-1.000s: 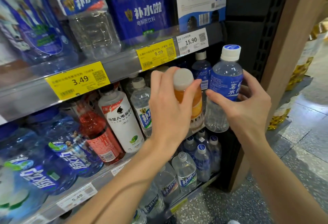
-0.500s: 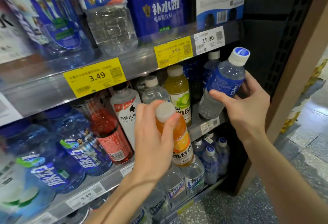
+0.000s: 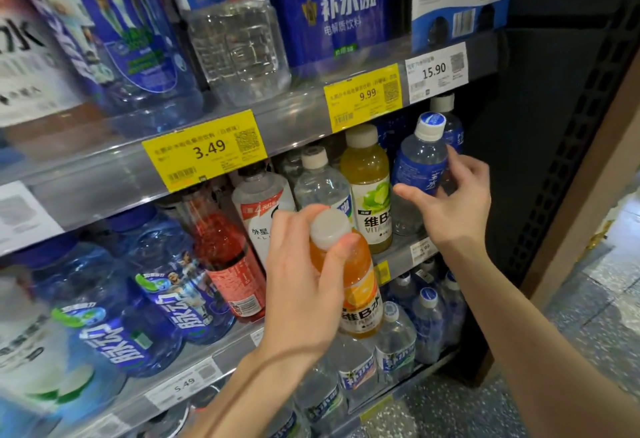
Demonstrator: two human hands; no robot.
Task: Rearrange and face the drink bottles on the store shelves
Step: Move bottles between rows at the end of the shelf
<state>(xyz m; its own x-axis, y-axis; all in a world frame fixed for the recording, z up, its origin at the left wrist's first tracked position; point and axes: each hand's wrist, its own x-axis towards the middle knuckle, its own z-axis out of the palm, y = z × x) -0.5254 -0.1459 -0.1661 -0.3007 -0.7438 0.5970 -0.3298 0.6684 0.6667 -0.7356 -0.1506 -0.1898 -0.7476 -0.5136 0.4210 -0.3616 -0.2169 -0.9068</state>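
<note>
My left hand (image 3: 304, 285) grips an orange vitamin drink bottle (image 3: 356, 285) by its neck and white cap, held in front of the middle shelf (image 3: 398, 257). My right hand (image 3: 450, 202) holds a clear bottle with a blue label (image 3: 419, 160), tilted left, at the right end of that shelf. Between the two stands a yellow-green vitamin bottle (image 3: 369, 191) on the shelf, next to a clear bottle with a white cap (image 3: 320, 184).
A white bottle (image 3: 258, 209) and a red bottle (image 3: 225, 247) stand left of them, then large blue water jugs (image 3: 166, 278). The top shelf holds big bottles and blue packs (image 3: 329, 4). Small blue-capped bottles (image 3: 429, 319) fill the shelf below. A dark side panel (image 3: 554, 125) bounds the right.
My left hand has drawn the orange bottle out of the shelf and down. My right hand has tilted the blue-label bottle and moved it in towards the shelf's right end.
</note>
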